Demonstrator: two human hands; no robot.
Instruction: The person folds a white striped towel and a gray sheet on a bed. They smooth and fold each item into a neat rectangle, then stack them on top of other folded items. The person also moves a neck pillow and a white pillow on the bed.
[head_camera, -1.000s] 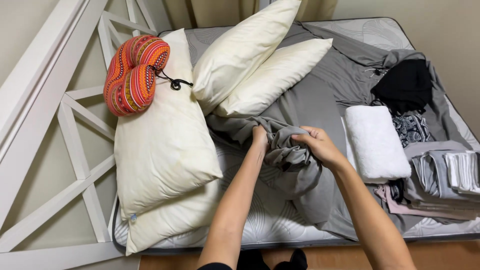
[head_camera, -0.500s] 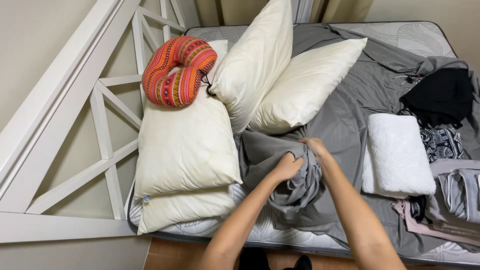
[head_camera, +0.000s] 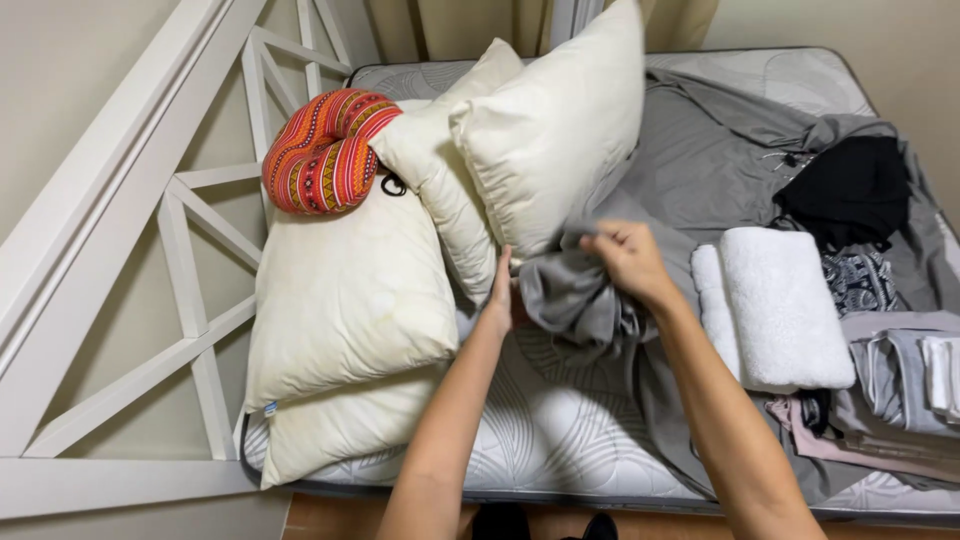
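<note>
On the mattress, both hands bunch one grey sheet beside four pillows

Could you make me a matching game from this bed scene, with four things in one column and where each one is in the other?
Things:
1. neck pillow
2. white towel
3. grey sheet
4. black garment

Places:
A. bunched in both hands
B. far right, beyond the towel
C. on the cream pillows, by the white rail
D. folded, right of the hands

Pairs: 1-C, 2-D, 3-A, 4-B
</note>
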